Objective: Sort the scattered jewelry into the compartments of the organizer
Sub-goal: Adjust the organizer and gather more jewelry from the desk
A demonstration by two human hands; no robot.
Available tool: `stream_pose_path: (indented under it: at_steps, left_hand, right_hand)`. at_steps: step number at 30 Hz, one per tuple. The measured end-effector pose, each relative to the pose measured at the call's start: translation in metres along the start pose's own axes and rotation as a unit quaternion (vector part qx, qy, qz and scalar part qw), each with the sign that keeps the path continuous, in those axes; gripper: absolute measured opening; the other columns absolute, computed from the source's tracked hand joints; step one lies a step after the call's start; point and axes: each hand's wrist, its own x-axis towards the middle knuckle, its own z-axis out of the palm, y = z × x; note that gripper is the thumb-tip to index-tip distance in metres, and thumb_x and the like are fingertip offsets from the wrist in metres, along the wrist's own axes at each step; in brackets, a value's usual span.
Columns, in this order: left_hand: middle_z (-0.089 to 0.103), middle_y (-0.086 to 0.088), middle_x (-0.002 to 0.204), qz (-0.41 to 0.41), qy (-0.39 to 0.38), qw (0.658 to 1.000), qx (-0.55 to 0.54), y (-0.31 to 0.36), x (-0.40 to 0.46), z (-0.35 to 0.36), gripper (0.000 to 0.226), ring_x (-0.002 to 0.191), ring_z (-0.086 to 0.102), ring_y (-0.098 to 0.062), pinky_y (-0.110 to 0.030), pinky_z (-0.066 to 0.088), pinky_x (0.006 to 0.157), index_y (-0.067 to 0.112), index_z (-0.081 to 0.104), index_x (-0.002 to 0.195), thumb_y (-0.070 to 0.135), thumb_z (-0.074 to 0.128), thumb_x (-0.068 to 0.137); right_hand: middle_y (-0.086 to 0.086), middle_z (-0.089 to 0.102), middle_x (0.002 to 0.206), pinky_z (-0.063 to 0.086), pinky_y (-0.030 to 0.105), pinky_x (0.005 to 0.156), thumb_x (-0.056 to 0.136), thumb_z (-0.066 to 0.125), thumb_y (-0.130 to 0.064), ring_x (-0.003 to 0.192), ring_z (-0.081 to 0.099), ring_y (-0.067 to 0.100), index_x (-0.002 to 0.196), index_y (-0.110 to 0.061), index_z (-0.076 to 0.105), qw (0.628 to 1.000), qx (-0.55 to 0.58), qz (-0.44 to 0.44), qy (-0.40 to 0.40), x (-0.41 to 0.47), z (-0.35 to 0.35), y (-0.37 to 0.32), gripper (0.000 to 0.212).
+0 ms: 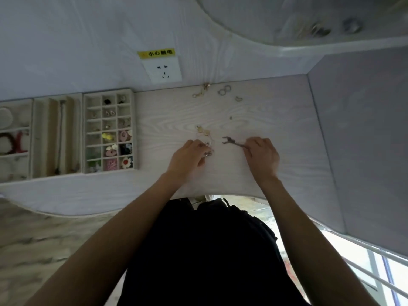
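The beige organizer (134, 129) lies at the left of the pale wooden table (276, 120); its small square compartments hold earrings and flower pieces. My left hand (187, 159) has its fingers curled around a small sparkly piece (208, 153) near a thin chain. My right hand (262, 156) pinches the end of a dark metal piece with a forked tip (234, 142) that lies on the table. Small gold pieces (203, 129) sit just beyond my left hand. Rings and clasps (224, 91) lie scattered near the wall.
Two more trays stand left of the organizer: one with long slots (56, 135) holding a chain, one (14, 138) with red and white items. A wall socket (164, 70) with a yellow label sits above the table. A grey panel (357, 140) borders the right side.
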Motion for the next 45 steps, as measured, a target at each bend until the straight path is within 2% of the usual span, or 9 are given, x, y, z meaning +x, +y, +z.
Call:
stream_pose_path:
  at_steps: [3, 7, 11, 13, 19, 29, 33, 38, 45]
  left_hand:
    - [0.060, -0.003, 0.107, -0.042, 0.043, 0.997, -0.044, -0.005, -0.012, 0.002, 0.026, 0.099, 0.053, -0.024, -0.039, 0.052, 0.070, 0.017, 0.067, 0.106, 0.009, 0.063, 0.082]
    - [0.059, -0.002, 0.105, -0.104, 0.058, 0.991, -0.066, -0.010, -0.016, 0.000, 0.020, 0.100, 0.050, -0.023, -0.035, 0.048, 0.076, 0.021, 0.068, 0.100, 0.013, 0.062, 0.083]
    - [0.057, -0.005, 0.114, -0.156, 0.090, 0.981, -0.070, -0.001, -0.015, -0.005, 0.026, 0.105, 0.050, -0.025, -0.039, 0.049, 0.080, 0.017, 0.065, 0.109, 0.017, 0.063, 0.084]
    - [0.058, -0.008, 0.116, -0.098, 0.114, 0.984, -0.091, 0.009, -0.007, -0.006, 0.035, 0.106, 0.051, -0.027, -0.040, 0.049, 0.082, 0.013, 0.063, 0.115, 0.011, 0.067, 0.080]
    - [0.055, -0.003, 0.131, 0.006, -0.076, 0.985, -0.155, 0.047, 0.041, 0.007, 0.047, 0.123, 0.042, -0.020, -0.026, 0.028, 0.099, 0.015, 0.051, 0.132, 0.018, 0.065, 0.087]
    - [0.070, 0.014, 0.087, -0.081, -0.054, 0.926, -0.364, 0.031, 0.020, -0.022, 0.008, 0.087, 0.063, 0.006, -0.008, 0.041, 0.081, 0.024, 0.071, 0.090, 0.025, 0.063, 0.089]
    - [0.066, 0.018, 0.067, -0.113, -0.043, 0.918, -0.378, 0.008, -0.004, -0.044, 0.010, 0.071, 0.059, 0.005, -0.010, 0.040, 0.073, 0.026, 0.069, 0.083, 0.019, 0.064, 0.088]
    - [0.067, 0.004, 0.074, -0.172, 0.035, 0.888, -0.425, -0.022, -0.043, -0.079, 0.017, 0.070, 0.060, -0.002, -0.013, 0.045, 0.071, 0.022, 0.069, 0.082, 0.011, 0.058, 0.092]
    - [0.071, 0.009, 0.077, -0.256, 0.117, 0.890, -0.358, -0.078, -0.108, -0.121, 0.012, 0.077, 0.066, -0.005, -0.021, 0.048, 0.074, 0.028, 0.069, 0.083, 0.024, 0.061, 0.091]
  right_hand:
    - [0.006, 0.063, 0.091, 0.045, 0.030, 0.063, 0.083, 0.063, -0.012, 0.090, 0.056, 0.028, 0.083, -0.008, 0.065, 0.998, 0.016, 0.047, -0.030, -0.002, -0.003, 0.008, 0.005]
    - [0.005, 0.060, 0.096, 0.046, 0.033, 0.072, 0.087, 0.041, -0.027, 0.094, 0.054, 0.025, 0.086, -0.012, 0.064, 0.998, 0.009, 0.028, -0.063, -0.002, 0.000, 0.017, 0.027]
    - [0.010, 0.062, 0.093, 0.038, 0.032, 0.070, 0.092, 0.051, -0.019, 0.089, 0.055, 0.028, 0.092, -0.007, 0.059, 0.990, 0.105, 0.061, -0.077, -0.003, -0.002, 0.006, 0.015]
    - [0.009, 0.065, 0.090, 0.042, 0.033, 0.072, 0.092, 0.054, -0.019, 0.086, 0.059, 0.025, 0.094, -0.007, 0.058, 0.969, 0.208, 0.102, -0.083, -0.001, -0.007, -0.001, 0.012]
    - [-0.005, 0.066, 0.081, 0.046, 0.013, 0.070, 0.088, 0.059, -0.012, 0.078, 0.062, 0.006, 0.087, -0.016, 0.058, 0.912, 0.390, 0.098, -0.080, 0.008, -0.034, -0.013, 0.005]
    - [0.011, 0.061, 0.079, 0.049, 0.016, 0.063, 0.089, 0.052, 0.002, 0.063, 0.064, 0.007, 0.087, -0.013, 0.057, 0.804, 0.561, 0.193, -0.035, 0.019, -0.056, -0.017, 0.017]
    - [0.004, 0.059, 0.071, 0.048, 0.018, 0.063, 0.092, 0.050, -0.001, 0.060, 0.060, 0.006, 0.092, -0.012, 0.062, 0.822, 0.539, 0.178, -0.045, 0.020, -0.045, -0.033, 0.017]
    - [0.003, 0.058, 0.069, 0.050, 0.020, 0.062, 0.093, 0.047, -0.001, 0.057, 0.057, 0.004, 0.093, -0.011, 0.064, 0.814, 0.538, 0.215, 0.022, 0.038, -0.036, -0.058, 0.020]
    - [-0.005, 0.063, 0.076, 0.046, 0.014, 0.062, 0.090, 0.054, -0.007, 0.060, 0.058, -0.004, 0.094, -0.015, 0.068, 0.900, 0.415, 0.124, -0.052, 0.057, -0.021, -0.102, 0.017]
